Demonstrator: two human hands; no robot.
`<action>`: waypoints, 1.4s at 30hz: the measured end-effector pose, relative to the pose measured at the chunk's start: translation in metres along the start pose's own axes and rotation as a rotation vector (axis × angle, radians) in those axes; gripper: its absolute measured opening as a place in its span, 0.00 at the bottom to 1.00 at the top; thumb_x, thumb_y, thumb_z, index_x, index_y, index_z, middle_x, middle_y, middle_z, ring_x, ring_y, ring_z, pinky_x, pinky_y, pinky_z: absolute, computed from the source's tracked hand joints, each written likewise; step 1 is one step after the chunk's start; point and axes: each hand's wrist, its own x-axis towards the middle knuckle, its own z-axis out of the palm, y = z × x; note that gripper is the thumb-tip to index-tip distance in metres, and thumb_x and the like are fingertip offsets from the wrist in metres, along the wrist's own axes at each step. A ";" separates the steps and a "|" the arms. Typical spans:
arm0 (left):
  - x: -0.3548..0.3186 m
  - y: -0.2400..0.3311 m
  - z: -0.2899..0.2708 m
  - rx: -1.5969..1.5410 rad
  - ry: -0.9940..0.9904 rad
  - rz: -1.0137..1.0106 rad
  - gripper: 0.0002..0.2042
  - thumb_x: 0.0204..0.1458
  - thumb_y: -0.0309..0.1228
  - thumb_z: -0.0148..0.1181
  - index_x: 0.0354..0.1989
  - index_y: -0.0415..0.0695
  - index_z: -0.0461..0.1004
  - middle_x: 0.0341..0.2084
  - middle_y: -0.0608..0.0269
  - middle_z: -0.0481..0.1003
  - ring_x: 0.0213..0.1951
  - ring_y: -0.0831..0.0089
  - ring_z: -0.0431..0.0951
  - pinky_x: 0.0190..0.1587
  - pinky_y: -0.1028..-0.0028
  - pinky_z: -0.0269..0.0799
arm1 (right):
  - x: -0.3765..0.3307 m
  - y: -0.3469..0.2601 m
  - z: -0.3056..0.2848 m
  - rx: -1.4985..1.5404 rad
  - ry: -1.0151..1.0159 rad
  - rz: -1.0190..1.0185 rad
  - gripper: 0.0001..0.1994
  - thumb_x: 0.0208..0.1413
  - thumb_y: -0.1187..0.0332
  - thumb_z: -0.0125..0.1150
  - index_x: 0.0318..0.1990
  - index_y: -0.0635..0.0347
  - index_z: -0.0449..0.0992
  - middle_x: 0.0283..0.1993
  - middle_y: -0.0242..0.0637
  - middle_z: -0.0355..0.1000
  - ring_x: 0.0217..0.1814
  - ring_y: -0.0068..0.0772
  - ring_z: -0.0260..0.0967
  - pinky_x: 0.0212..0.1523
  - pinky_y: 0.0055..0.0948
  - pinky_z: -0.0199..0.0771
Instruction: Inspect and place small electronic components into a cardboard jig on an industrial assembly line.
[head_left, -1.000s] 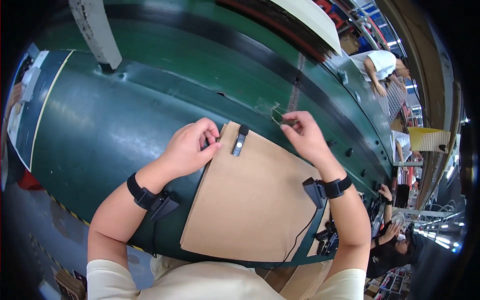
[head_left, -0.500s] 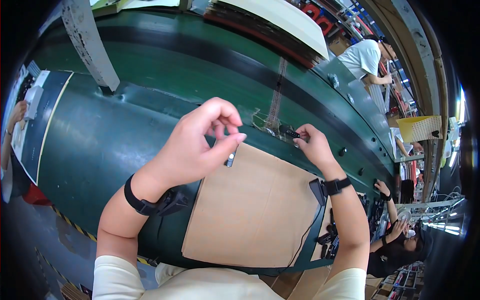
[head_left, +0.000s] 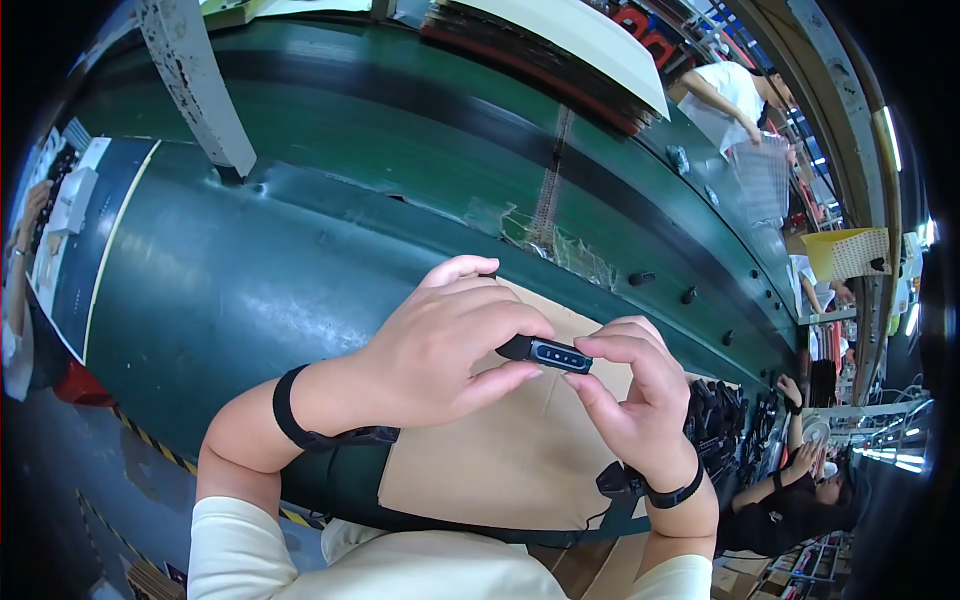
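Between my two hands, over a brown cardboard sheet, is a small oblong black device with a row of small light marks along its face. My left hand pinches its left end with thumb and fingers, hiding part of that end. Its right end sits in the fingertips of my right hand. Each wrist wears a black strap with a black module. Beyond my right hand, a black piece lies on the green conveyor belt.
More black pieces are spread along the belt. A heap of black parts lies right of the cardboard. Clear plastic film is on the belt edge. A metal post stands at left. Co-workers work at right.
My right hand has come back from the belt edge to the middle, over the cardboard. My left hand has moved down and right. Both now grip the black device together.
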 end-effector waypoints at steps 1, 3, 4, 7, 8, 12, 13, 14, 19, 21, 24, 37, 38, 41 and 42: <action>0.000 0.001 0.000 0.001 0.000 0.001 0.15 0.44 0.28 0.70 0.43 0.45 0.77 0.31 0.65 0.78 0.36 0.65 0.76 0.60 0.55 0.62 | 0.000 -0.001 0.000 -0.024 0.015 -0.032 0.16 0.41 0.79 0.72 0.39 0.64 0.77 0.36 0.41 0.76 0.37 0.40 0.73 0.40 0.33 0.72; 0.000 0.003 0.000 0.012 0.001 0.011 0.14 0.44 0.28 0.70 0.41 0.45 0.78 0.31 0.65 0.78 0.35 0.65 0.76 0.60 0.55 0.62 | -0.001 -0.003 -0.002 -0.021 0.010 -0.031 0.15 0.41 0.79 0.72 0.39 0.65 0.77 0.36 0.41 0.76 0.38 0.40 0.72 0.40 0.32 0.71; 0.000 0.004 0.000 0.018 0.002 0.016 0.14 0.44 0.28 0.70 0.41 0.45 0.78 0.31 0.65 0.78 0.35 0.66 0.76 0.60 0.55 0.62 | -0.002 -0.005 -0.003 -0.019 0.005 -0.029 0.15 0.41 0.79 0.72 0.39 0.65 0.76 0.36 0.41 0.76 0.38 0.39 0.71 0.41 0.32 0.70; 0.002 0.005 0.001 0.044 0.011 0.074 0.13 0.44 0.28 0.70 0.40 0.45 0.78 0.31 0.65 0.78 0.35 0.66 0.76 0.60 0.55 0.62 | -0.005 -0.005 -0.004 -0.015 0.003 -0.032 0.14 0.42 0.79 0.72 0.39 0.66 0.76 0.36 0.42 0.75 0.38 0.38 0.70 0.41 0.32 0.69; 0.002 0.005 0.002 0.056 0.015 0.103 0.13 0.44 0.28 0.70 0.40 0.45 0.78 0.31 0.65 0.77 0.35 0.66 0.76 0.60 0.55 0.62 | -0.006 -0.005 -0.004 -0.014 0.007 -0.035 0.14 0.42 0.79 0.72 0.38 0.66 0.76 0.35 0.42 0.75 0.38 0.38 0.70 0.41 0.32 0.69; 0.001 0.006 0.004 0.065 0.016 0.103 0.13 0.44 0.29 0.70 0.40 0.45 0.78 0.30 0.65 0.77 0.35 0.65 0.76 0.60 0.55 0.63 | -0.007 -0.004 -0.006 -0.030 0.013 -0.053 0.14 0.42 0.79 0.72 0.38 0.65 0.76 0.35 0.41 0.75 0.38 0.38 0.70 0.41 0.32 0.69; 0.002 0.006 0.005 0.065 0.015 0.102 0.13 0.44 0.29 0.70 0.40 0.45 0.78 0.30 0.65 0.77 0.35 0.65 0.76 0.60 0.55 0.63 | -0.007 -0.004 -0.006 -0.040 0.015 -0.059 0.14 0.42 0.79 0.72 0.38 0.65 0.76 0.35 0.41 0.75 0.38 0.38 0.69 0.41 0.32 0.69; 0.003 0.007 0.006 0.037 0.027 0.079 0.13 0.44 0.29 0.70 0.40 0.44 0.78 0.30 0.64 0.77 0.35 0.65 0.76 0.60 0.55 0.63 | -0.007 -0.004 -0.006 -0.039 0.014 -0.058 0.14 0.42 0.79 0.72 0.38 0.65 0.76 0.35 0.41 0.75 0.38 0.38 0.69 0.41 0.32 0.69; 0.004 0.010 0.009 -0.049 0.023 0.006 0.13 0.45 0.29 0.70 0.40 0.43 0.78 0.30 0.63 0.77 0.34 0.64 0.76 0.59 0.56 0.63 | -0.008 -0.001 -0.008 -0.064 0.056 -0.101 0.16 0.37 0.81 0.73 0.38 0.64 0.77 0.35 0.40 0.75 0.36 0.41 0.72 0.37 0.33 0.72; 0.004 0.010 0.011 -0.066 0.009 -0.008 0.13 0.45 0.29 0.70 0.39 0.43 0.78 0.30 0.63 0.77 0.34 0.64 0.76 0.59 0.56 0.63 | -0.009 0.002 -0.009 -0.056 0.056 -0.111 0.17 0.37 0.81 0.73 0.38 0.64 0.77 0.36 0.41 0.75 0.36 0.41 0.71 0.37 0.33 0.71; 0.004 0.011 0.014 -0.023 0.019 0.029 0.13 0.45 0.29 0.70 0.40 0.43 0.77 0.29 0.63 0.76 0.33 0.64 0.76 0.58 0.56 0.64 | -0.011 0.002 -0.009 -0.017 0.060 -0.065 0.17 0.38 0.80 0.73 0.39 0.64 0.77 0.36 0.41 0.75 0.37 0.41 0.71 0.38 0.33 0.71; 0.012 0.027 0.027 -0.033 0.015 0.019 0.12 0.43 0.23 0.64 0.39 0.42 0.77 0.29 0.62 0.76 0.33 0.64 0.76 0.58 0.54 0.63 | -0.024 0.008 -0.025 0.060 0.021 -0.053 0.17 0.41 0.82 0.65 0.43 0.66 0.77 0.36 0.42 0.74 0.36 0.41 0.71 0.38 0.32 0.70; 0.012 0.028 0.029 -0.027 0.026 0.032 0.13 0.43 0.22 0.63 0.39 0.42 0.77 0.29 0.62 0.76 0.33 0.64 0.76 0.59 0.54 0.63 | -0.026 0.009 -0.027 0.060 0.021 -0.053 0.17 0.41 0.82 0.65 0.43 0.66 0.77 0.36 0.42 0.74 0.36 0.41 0.71 0.38 0.32 0.70; 0.013 0.028 0.035 -0.016 0.048 0.057 0.13 0.42 0.21 0.61 0.40 0.41 0.77 0.28 0.61 0.76 0.33 0.63 0.77 0.59 0.53 0.63 | -0.030 0.010 -0.032 0.052 0.001 -0.049 0.14 0.44 0.82 0.63 0.41 0.69 0.75 0.38 0.43 0.73 0.37 0.39 0.68 0.42 0.33 0.67; 0.014 0.027 0.036 -0.015 0.029 0.063 0.14 0.42 0.22 0.62 0.41 0.41 0.77 0.30 0.61 0.76 0.34 0.64 0.77 0.58 0.54 0.64 | -0.031 0.010 -0.033 0.051 0.001 -0.049 0.14 0.44 0.82 0.63 0.41 0.69 0.75 0.38 0.43 0.73 0.37 0.39 0.68 0.42 0.33 0.67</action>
